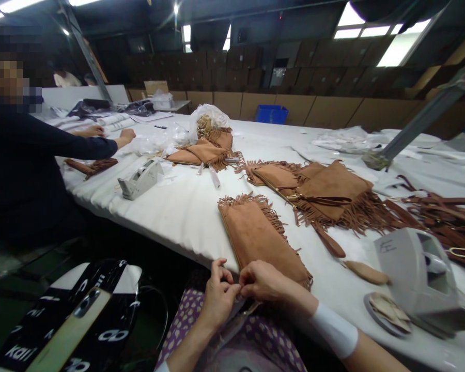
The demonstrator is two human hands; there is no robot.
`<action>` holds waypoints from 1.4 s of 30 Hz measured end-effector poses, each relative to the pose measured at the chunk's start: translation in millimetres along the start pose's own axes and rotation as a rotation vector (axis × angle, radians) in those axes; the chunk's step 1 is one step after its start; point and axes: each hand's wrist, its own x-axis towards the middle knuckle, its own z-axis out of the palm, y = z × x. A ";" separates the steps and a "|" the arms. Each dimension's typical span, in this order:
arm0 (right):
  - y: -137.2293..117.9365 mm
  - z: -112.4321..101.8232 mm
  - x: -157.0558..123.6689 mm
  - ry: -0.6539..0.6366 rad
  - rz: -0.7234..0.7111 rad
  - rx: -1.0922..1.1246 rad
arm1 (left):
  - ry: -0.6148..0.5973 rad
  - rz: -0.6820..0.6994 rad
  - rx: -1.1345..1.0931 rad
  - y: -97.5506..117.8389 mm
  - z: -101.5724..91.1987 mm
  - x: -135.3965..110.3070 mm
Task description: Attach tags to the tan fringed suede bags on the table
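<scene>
1. Brown fringed pouch point(259, 232): one lies flat before me at the near edge of one white table point(170, 206), its lower end just beside my hands. From the left, I count these.
2. One co-worker point(31, 139) in dark sleeves reaches two hands over the table; one folded brown piece point(96, 167) lies below the forearm.
3. One phone point(65, 330) rests on one black-and-white printed cover point(116, 305).
4. One grey tape dispenser point(141, 178) stands on the table.
5. At least two more pouches point(209, 150) overlap beside one clear plastic bag point(217, 116).
6. My left hand point(220, 294) is narrow, thumb and forefinger pinched.
7. My right hand point(261, 281) is narrow too, its fingertips meeting the left's; I cannot tell what, if anything, they pinch. One white band point(335, 328) circles that forearm.
8. One blue bin point(271, 114) sits beyond.
9. At least two pouches point(333, 188) overlap farther right.
10. A second dispenser point(406, 274) stands near brown straps point(442, 206), too tangled to count.
</scene>
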 end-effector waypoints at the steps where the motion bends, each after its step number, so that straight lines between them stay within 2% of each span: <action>1: 0.3 1.5 -0.8 0.012 0.013 0.034 | -0.034 -0.031 0.022 -2.8 -2.1 0.3; 5: 0.7 7.7 -4.2 0.063 0.049 0.104 | -0.333 -0.140 0.150 -8.6 -6.4 -0.4; 7: 0.4 9.6 -5.7 0.081 0.054 0.118 | -0.429 -0.161 0.132 -4.7 -5.8 -1.1; 13: 1.5 10.8 -9.5 0.116 0.014 0.150 | -0.370 0.090 0.390 18.1 -7.3 -1.4; 18: 2.3 9.5 -8.3 0.123 -0.033 0.145 | -0.358 0.113 0.483 19.1 -8.3 -2.0; 23: -4.6 1.8 -3.5 0.108 -0.085 0.016 | -0.353 0.124 0.460 16.5 -9.4 2.4; 25: -6.5 -0.9 -3.7 0.107 -0.113 -0.041 | -0.362 0.052 0.331 15.6 -10.6 5.4; 29: -1.5 0.8 -10.2 0.108 -0.231 -0.112 | -0.475 -0.177 0.004 12.0 -10.2 9.4; 34: 12.0 14.0 -22.4 0.138 -0.388 -0.224 | -0.562 -0.377 -0.196 5.8 -6.3 9.6; 42: 23.6 39.4 -33.5 0.304 -0.489 -0.501 | -0.624 -0.615 -0.473 2.7 -8.1 8.8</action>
